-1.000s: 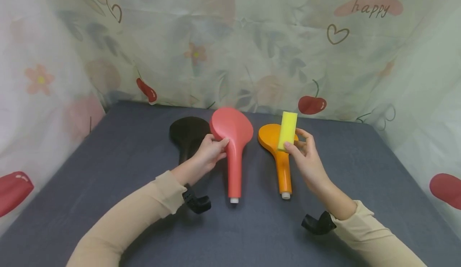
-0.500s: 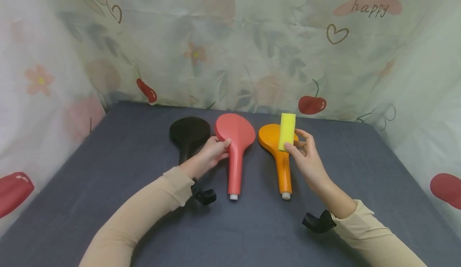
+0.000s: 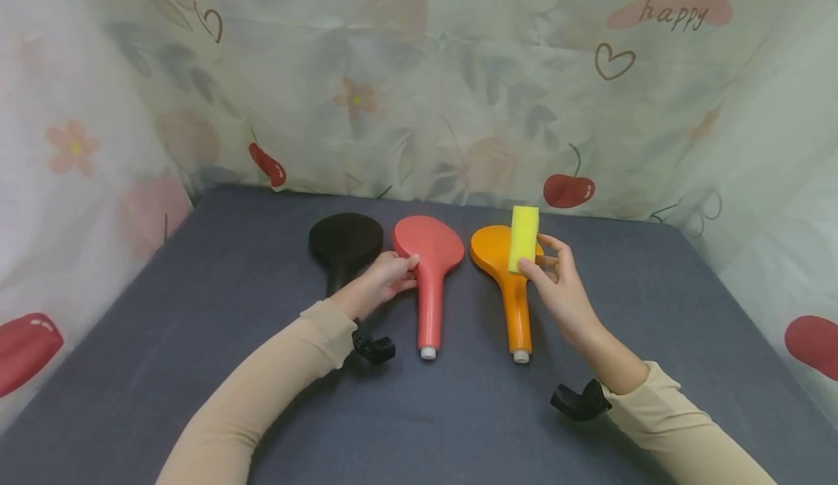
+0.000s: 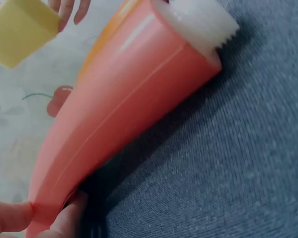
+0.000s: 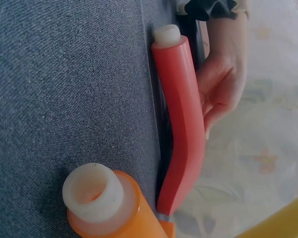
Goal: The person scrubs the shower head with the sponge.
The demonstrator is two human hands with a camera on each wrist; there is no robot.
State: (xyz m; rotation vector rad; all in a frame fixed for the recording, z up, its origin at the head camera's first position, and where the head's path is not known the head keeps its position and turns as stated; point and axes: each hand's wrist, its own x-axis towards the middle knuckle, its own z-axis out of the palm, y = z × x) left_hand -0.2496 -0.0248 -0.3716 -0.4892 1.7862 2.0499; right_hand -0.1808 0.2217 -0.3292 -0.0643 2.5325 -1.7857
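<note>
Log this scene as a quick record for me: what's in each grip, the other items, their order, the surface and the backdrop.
Left grip: pinches the red shower head near its neck
Right grip: holds the yellow block raised, fingers and thumb at its lower end
Other items: orange shower head; black shower head, handle partly hidden by the left arm
Order, left to right: black, red, orange
Surface: dark blue-grey cloth
Backdrop: pale curtain with cherries, hearts and "happy"
</note>
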